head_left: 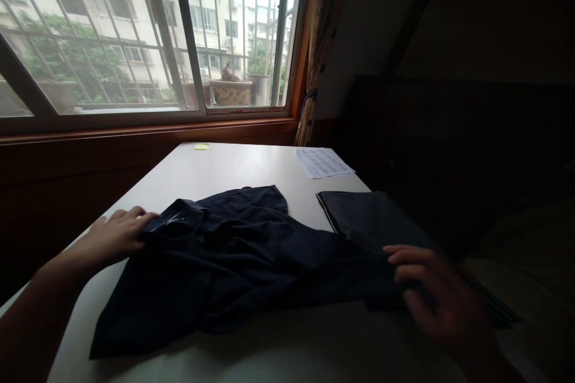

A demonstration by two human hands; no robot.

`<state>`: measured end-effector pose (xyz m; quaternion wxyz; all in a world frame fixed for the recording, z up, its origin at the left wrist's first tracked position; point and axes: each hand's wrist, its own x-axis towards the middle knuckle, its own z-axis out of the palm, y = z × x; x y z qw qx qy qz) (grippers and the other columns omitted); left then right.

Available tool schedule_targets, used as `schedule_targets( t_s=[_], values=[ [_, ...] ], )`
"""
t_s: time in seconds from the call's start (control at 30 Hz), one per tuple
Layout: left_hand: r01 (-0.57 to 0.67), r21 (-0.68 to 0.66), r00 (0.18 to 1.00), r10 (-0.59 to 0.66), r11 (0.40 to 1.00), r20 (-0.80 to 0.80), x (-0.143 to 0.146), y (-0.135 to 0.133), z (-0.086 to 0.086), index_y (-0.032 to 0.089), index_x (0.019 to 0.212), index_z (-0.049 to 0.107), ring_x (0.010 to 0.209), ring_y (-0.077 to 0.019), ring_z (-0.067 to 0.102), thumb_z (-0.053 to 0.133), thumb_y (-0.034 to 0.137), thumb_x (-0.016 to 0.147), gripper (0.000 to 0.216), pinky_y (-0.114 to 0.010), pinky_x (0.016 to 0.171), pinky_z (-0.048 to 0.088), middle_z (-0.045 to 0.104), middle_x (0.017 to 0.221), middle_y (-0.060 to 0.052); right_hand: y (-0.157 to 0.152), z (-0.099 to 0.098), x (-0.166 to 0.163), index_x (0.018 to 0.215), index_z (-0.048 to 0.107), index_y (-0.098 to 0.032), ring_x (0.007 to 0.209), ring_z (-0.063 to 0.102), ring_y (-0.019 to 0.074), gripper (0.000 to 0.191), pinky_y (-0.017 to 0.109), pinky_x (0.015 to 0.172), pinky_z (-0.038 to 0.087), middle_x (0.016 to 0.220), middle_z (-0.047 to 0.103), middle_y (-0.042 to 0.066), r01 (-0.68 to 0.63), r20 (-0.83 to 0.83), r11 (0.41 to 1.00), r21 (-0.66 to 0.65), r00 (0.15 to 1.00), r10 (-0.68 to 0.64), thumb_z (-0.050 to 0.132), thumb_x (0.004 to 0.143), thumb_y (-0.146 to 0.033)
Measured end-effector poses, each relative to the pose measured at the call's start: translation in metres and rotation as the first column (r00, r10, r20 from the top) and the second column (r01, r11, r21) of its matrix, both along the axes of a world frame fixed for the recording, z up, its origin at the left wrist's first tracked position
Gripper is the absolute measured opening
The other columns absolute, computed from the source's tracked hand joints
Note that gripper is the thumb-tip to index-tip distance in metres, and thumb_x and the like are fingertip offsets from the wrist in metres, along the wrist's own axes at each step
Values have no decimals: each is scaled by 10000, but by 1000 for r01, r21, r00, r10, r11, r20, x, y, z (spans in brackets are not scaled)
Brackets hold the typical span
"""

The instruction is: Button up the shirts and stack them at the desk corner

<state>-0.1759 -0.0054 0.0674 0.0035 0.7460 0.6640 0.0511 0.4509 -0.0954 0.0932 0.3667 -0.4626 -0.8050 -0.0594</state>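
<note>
A dark navy short-sleeved shirt (251, 251) lies rumpled across the white table (242, 161), its collar end to the left and its body stretching right. My left hand (119, 230) pinches the collar end, beside some white marks on the fabric. Over the shirt's right end is my right hand (442, 293), its curved fingers apart with nothing visible between them. Whether its fingertips touch the cloth is hard to tell in the shadow. Behind that hand, a flat dark folded piece (372, 215) with pale edges lies under or against the shirt's right end.
Printed sheets of paper (324, 163) lie at the table's far right corner. A small yellow note (201, 146) sits near the far left edge. Beyond stand a barred window (224, 30) and a tied curtain (309, 90). The right side is very dark.
</note>
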Motion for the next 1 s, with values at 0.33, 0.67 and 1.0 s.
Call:
schedule_targets(
  t_s=[0.33, 0.67, 1.0],
  values=[
    [512, -189, 859, -502, 838, 100, 123, 5, -19, 389, 1444, 459, 1199, -326, 591, 651, 155, 779, 731, -534, 1078, 393, 601, 1336, -74, -8, -19, 18, 662, 573, -226, 651, 602, 192, 120, 313, 628, 463, 673, 627, 17, -32, 63, 842, -539, 995, 78, 504, 715, -144],
    [482, -268, 858, -387, 835, 339, 99, 12, -9, 347, 1476, 411, 1166, -301, 626, 571, 352, 910, 588, -400, 942, 531, 574, 1401, -90, 0, -8, 31, 638, 606, -218, 702, 628, 191, 225, 314, 677, 467, 707, 645, 18, -73, 39, 773, -630, 991, 125, 446, 717, -80],
    [471, -181, 880, -473, 863, 36, 109, 17, -15, 211, 1101, 675, 1101, -312, 647, 578, 212, 861, 259, -448, 961, 484, 683, 1184, -133, 2, 6, 17, 712, 673, -224, 774, 662, 183, 306, 312, 728, 505, 801, 684, 14, -33, 78, 757, -652, 991, 110, 428, 764, -49]
  ],
)
